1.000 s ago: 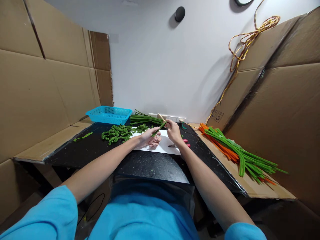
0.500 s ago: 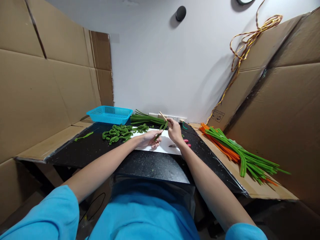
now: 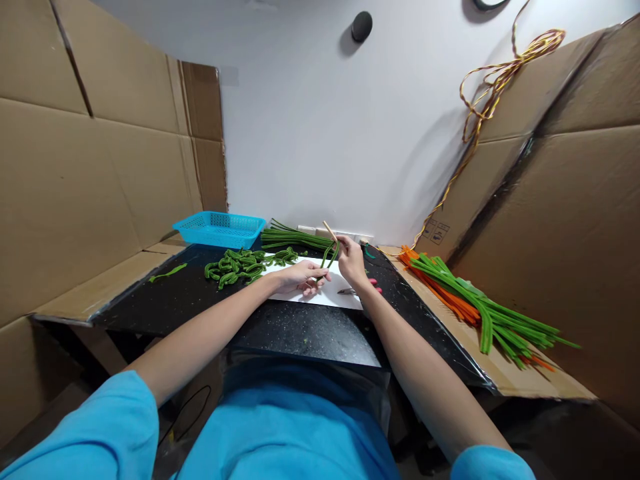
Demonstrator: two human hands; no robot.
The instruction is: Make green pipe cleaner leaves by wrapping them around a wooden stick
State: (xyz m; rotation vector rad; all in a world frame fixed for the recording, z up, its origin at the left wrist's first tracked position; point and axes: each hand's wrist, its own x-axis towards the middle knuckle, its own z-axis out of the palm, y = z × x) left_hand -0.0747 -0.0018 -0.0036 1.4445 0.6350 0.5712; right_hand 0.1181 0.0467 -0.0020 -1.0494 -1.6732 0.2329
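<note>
A dark green pipe cleaner (image 3: 327, 256) is bent in a loop between my two hands. My left hand (image 3: 303, 275) pinches its lower ends between thumb and finger, the other fingers curled loosely. Over a white sheet (image 3: 335, 293), my right hand (image 3: 352, 260) grips a thin wooden stick (image 3: 330, 231) that points up and left, with the pipe cleaner's bend against it. Pliers with red handles (image 3: 373, 287) lie partly hidden under my right wrist. Left of my left hand is a pile of coiled green pipe cleaners (image 3: 235, 267).
A blue plastic basket (image 3: 220, 230) stands at the back left, beside a bundle of straight dark green pipe cleaners (image 3: 295, 237). Bright green pipe cleaners (image 3: 480, 303) and orange ones (image 3: 445, 297) lie at the right on cardboard. Cardboard walls (image 3: 100, 167) flank the black table (image 3: 300, 337).
My right hand has shifted slightly right with the stick. The pipe cleaner loop between my hands looks wider, and my left hand has moved a little along it.
</note>
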